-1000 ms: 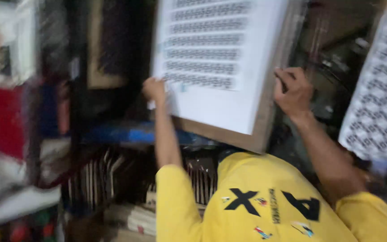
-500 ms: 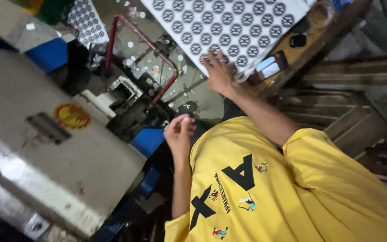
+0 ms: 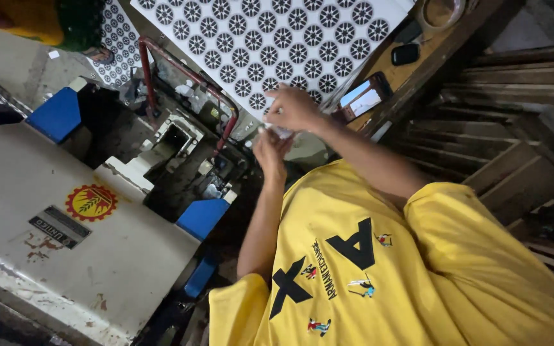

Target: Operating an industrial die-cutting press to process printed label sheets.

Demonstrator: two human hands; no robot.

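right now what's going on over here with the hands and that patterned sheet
A person in a yellow shirt holds both hands together at the near edge of a white sheet printed with round dark patterns. The left hand and right hand pinch a small pale piece between them; what it is cannot be told. A phone with a lit screen lies on the wooden bench beside the sheet. A grey and blue machine sits to the left.

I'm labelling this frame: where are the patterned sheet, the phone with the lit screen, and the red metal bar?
Patterned sheet (image 3: 270, 38), head view, on its printed middle.
Phone (image 3: 361, 99), head view, on its lit screen.
Red metal bar (image 3: 190, 75), head view, on its top run.
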